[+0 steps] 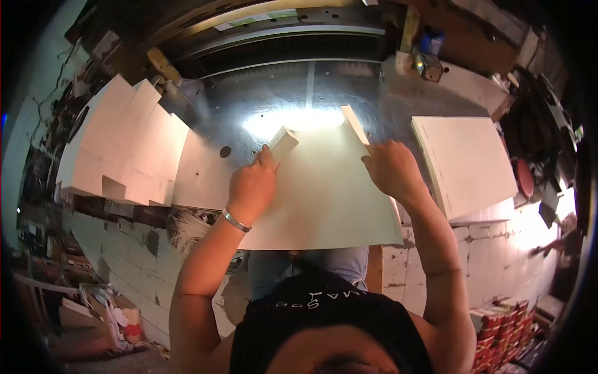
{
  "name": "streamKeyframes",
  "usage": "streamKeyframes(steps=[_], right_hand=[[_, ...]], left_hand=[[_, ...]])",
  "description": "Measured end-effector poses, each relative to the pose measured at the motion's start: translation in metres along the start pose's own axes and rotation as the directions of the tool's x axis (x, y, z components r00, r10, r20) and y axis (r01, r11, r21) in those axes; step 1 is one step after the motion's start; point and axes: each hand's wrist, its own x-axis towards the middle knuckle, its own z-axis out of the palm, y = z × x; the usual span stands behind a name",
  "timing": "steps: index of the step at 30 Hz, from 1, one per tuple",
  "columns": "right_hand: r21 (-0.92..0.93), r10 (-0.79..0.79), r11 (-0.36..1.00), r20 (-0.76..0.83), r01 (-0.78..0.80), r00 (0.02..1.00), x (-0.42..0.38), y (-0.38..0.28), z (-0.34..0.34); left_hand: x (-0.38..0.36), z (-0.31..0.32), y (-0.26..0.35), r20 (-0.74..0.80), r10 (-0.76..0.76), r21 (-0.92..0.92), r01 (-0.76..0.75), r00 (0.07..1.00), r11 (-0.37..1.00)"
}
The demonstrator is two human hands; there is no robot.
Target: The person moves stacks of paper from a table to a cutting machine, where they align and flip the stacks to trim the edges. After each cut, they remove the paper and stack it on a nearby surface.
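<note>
A large cream sheet of paper (317, 206) lies in front of me on a metal work surface, its near edge overhanging toward my body. Both far corners curl up, one as a flap on the left and one as a narrow strip on the right. My left hand (254, 184), with a metal bracelet at the wrist, grips the left edge just below the curled flap, thumb and index finger at the paper. At the right edge, my right hand (395, 168) is closed on the sheet beside the raised strip. The fingertips under the paper are hidden.
Stepped stacks of cream paper (124, 143) stand at the left of the metal table (212, 112). Another stack of sheets (467, 162) is on the right. A dark machine slot (286, 50) spans the back. Red-and-white bundles (501, 333) sit on the floor at lower right.
</note>
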Motion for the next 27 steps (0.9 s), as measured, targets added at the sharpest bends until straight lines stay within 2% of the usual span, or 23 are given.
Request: streamKeyframes(steps=[2, 4, 5, 7, 8, 9, 11, 13, 14, 16, 17, 19, 21, 22, 23, 27], right_hand=[[0.114, -0.039, 0.992, -0.087, 0.049, 0.995, 0.006, 0.014, 0.002], [0.178, 0.024, 0.984, -0.005, -0.023, 1.0, 0.011, 0.031, -0.001], [0.205, 0.054, 0.977, 0.033, -0.059, 0.998, 0.015, 0.041, -0.003], [0.5, 0.146, 0.852, 0.06, -0.156, 0.987, 0.013, 0.065, 0.006], [0.637, 0.178, 0.749, 0.073, -0.183, 0.981, 0.01, 0.073, 0.01], [0.758, 0.205, 0.622, 0.086, -0.197, 0.975, 0.008, 0.078, 0.009], [0.82, 0.198, 0.564, -0.017, -0.1, 0.98, -0.001, 0.086, 0.0], [0.792, 0.199, 0.608, -0.07, -0.066, 0.978, -0.012, 0.099, -0.021], [0.808, 0.195, 0.59, -0.141, -0.001, 0.971, -0.016, 0.098, -0.029], [0.847, 0.253, 0.518, -0.287, 0.121, 0.924, -0.029, 0.079, -0.045], [0.805, 0.265, 0.578, -0.342, 0.136, 0.902, -0.032, 0.077, -0.044], [0.71, 0.277, 0.687, -0.451, 0.153, 0.848, -0.044, 0.078, -0.038], [0.789, 0.258, 0.569, -0.437, 0.229, 0.862, -0.051, 0.083, -0.016], [0.832, 0.242, 0.504, -0.393, 0.231, 0.887, -0.055, 0.081, -0.005], [0.869, 0.221, 0.439, -0.348, 0.226, 0.911, -0.056, 0.078, 0.003], [0.893, 0.213, 0.414, -0.285, 0.178, 0.935, -0.045, 0.064, 0.007]], left_hand=[[0.0, -0.003, -0.012, 0.029, -0.058, -0.054, 0.06, 0.998, 0.997], [0.004, 0.002, -0.042, 0.045, -0.117, -0.13, 0.122, 0.992, 0.984], [0.005, 0.008, -0.057, 0.006, -0.153, -0.185, 0.152, 0.988, 0.971], [0.003, 0.001, -0.086, 0.248, -0.288, -0.531, 0.378, 0.925, 0.758], [-0.005, -0.001, -0.089, 0.293, -0.28, -0.817, 0.392, 0.914, 0.424], [-0.012, -0.007, -0.088, 0.263, -0.289, -0.873, 0.354, 0.921, 0.335], [-0.023, -0.033, -0.083, 0.192, -0.307, -0.955, 0.249, 0.932, 0.159], [-0.037, -0.057, -0.094, 0.133, -0.262, -0.984, 0.16, 0.956, 0.083], [-0.042, -0.07, -0.096, 0.107, -0.234, -0.992, 0.121, 0.966, 0.047], [-0.053, -0.104, -0.086, -0.03, -0.245, -0.989, 0.007, 0.969, 0.148], [-0.056, -0.114, -0.082, -0.1, -0.242, -0.978, -0.052, 0.965, 0.2], [-0.062, -0.112, -0.083, -0.13, -0.291, -0.976, -0.071, 0.948, 0.205], [-0.068, -0.09, -0.088, -0.127, -0.359, -0.973, -0.046, 0.925, 0.226], [-0.067, -0.071, -0.089, -0.133, -0.38, -0.987, -0.088, 0.915, 0.133], [-0.066, -0.059, -0.089, -0.147, -0.406, -0.988, -0.114, 0.902, 0.105], [-0.054, -0.047, -0.096, -0.16, -0.454, -0.985, -0.173, 0.876, 0.014]])
